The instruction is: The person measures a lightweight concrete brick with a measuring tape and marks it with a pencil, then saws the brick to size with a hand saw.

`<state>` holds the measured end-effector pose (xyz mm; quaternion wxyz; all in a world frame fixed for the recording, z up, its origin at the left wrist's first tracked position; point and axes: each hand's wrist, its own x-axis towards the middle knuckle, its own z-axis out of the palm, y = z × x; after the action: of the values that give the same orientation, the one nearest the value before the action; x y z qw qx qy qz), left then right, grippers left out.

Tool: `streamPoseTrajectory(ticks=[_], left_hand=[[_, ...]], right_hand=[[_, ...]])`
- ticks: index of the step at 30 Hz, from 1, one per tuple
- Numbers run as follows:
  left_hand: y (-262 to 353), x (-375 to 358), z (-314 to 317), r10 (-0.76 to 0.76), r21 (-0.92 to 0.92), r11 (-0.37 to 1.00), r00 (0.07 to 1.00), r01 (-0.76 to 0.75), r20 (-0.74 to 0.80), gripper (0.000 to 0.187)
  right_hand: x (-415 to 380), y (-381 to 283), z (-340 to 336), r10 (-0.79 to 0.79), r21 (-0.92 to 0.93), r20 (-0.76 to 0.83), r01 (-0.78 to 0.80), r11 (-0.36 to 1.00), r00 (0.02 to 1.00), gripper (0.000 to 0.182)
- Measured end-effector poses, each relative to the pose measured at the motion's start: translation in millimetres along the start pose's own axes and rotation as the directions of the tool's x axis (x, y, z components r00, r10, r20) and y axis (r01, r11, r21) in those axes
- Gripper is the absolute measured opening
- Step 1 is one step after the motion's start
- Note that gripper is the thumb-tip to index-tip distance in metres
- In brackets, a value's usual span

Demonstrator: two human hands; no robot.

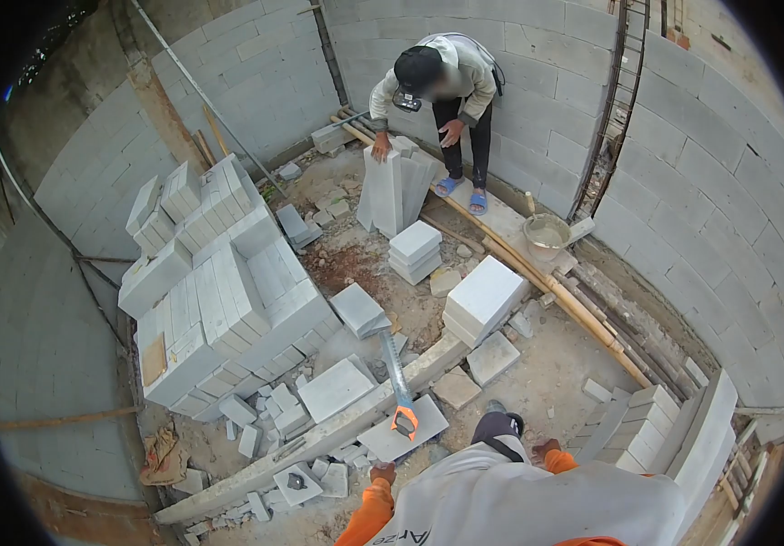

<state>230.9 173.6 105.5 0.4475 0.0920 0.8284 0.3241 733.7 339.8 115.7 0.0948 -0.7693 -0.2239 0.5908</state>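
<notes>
My left hand point(383, 472), below an orange sleeve, hangs low with its fingers curled and no object visible in it. Just above it a pale block slab point(424, 428) lies flat on the ground. A hand saw point(405, 421) with an orange handle leans there, its long toothed blade reaching up to a block point(359, 308). My right hand point(545, 448) is beside my leg, fingers curled in, also with no object visible. Neither hand touches the saw. To its right, light blocks point(651, 414) stand in a row.
Another person point(451, 82) bends over upright slabs point(383, 193), one hand on top. A large block stack point(201, 300) stands left. A concrete beam point(437, 357) crosses the rubble-strewn ground. Bamboo poles point(565, 300) and a mortar bucket point(547, 234) lie along the right wall.
</notes>
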Motion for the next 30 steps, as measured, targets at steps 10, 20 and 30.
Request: streamPoseTrajectory(ticks=[10, 20, 30], left_hand=[[-19, -15, -23, 0.262, 0.351, 0.88, 0.943, -0.321, 0.206, 0.037], [-36, -16, -18, -0.141, -0.252, 0.96, 0.989, 0.124, -0.052, 0.025], [-44, -15, -24, -0.16, -0.235, 0.958, 0.986, 0.165, 0.044, 0.024]], right_hand=[[-34, -26, 2, -0.077, -0.136, -0.057, 0.068, 0.988, 0.995, 0.013], [-17, -32, 21, -0.159, -0.214, -0.047, 0.146, 0.966, 0.986, 0.02], [10, -7, 23, -0.131, -0.214, -0.083, 0.111, 0.971, 0.988, 0.022]])
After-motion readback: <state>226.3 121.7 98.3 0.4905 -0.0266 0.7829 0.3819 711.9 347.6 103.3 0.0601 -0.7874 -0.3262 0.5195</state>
